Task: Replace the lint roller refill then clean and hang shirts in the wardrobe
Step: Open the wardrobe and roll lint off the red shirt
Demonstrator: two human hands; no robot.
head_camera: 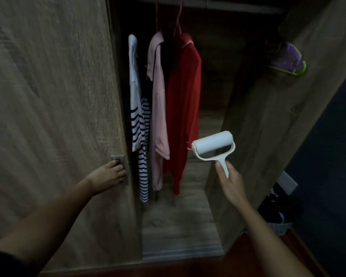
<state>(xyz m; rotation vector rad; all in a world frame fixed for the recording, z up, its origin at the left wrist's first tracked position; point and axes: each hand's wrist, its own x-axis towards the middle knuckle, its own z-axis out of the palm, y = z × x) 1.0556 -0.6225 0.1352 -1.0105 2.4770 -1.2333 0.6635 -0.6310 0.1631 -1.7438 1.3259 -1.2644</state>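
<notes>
Three shirts hang on hangers inside the open wardrobe: a white one with navy stripes point(138, 120), a pink one point(158, 108) and a red one point(183, 108). My right hand point(231, 182) grips the handle of a white lint roller point(213, 145), held up in front of the opening, just right of the red shirt's lower part. My left hand point(108, 173) has its fingers curled into the metal recessed handle point(118, 159) of the wooden sliding door point(54, 116) on the left.
The wardrobe's right wooden side panel point(268, 126) carries a purple and green object point(288, 58) hanging near the top. A wooden wardrobe floor point(178, 226) lies below the shirts. Dark shoes and a basket point(278, 216) sit on the floor at the right.
</notes>
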